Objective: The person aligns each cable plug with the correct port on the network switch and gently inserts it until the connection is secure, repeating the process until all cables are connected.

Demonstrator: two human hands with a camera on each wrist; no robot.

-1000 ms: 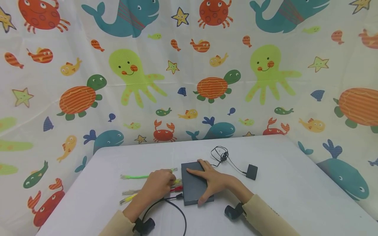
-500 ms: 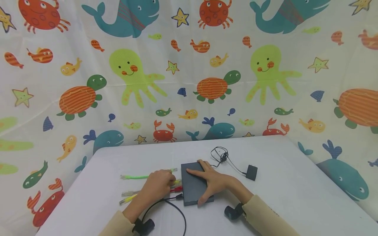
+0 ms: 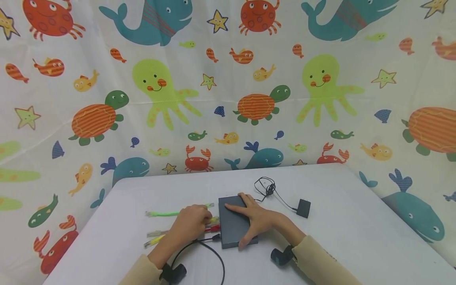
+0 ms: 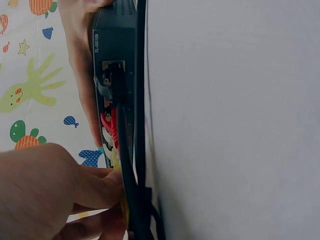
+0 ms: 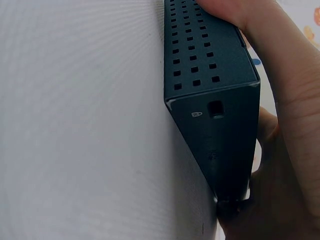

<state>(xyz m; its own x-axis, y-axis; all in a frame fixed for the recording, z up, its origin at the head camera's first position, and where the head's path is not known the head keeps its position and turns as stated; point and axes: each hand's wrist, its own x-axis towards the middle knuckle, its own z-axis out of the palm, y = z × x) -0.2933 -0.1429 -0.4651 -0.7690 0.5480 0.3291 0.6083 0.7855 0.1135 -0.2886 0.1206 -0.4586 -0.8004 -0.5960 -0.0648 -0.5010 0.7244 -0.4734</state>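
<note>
A dark network switch (image 3: 233,231) lies flat on the white table, with its row of ports facing left. My right hand (image 3: 258,217) holds it with spread fingers, the thumb at the near vented side and the fingers reaching over the top. My left hand (image 3: 190,221) pinches a yellow network cable (image 3: 214,220) close to the ports; its plug is partly hidden. A red network cable (image 4: 111,127) and a black cable (image 4: 118,90) sit in neighbouring ports. Pale plugs show beside the red one in the left wrist view.
A green network cable (image 3: 164,214) lies beyond my left hand. Free ends of a yellow cable (image 3: 154,242) and a grey cable (image 3: 156,232) stick out to its left. A black power adapter (image 3: 303,208) with a bundled cord (image 3: 269,189) lies back right. A patterned curtain (image 3: 228,87) hangs behind.
</note>
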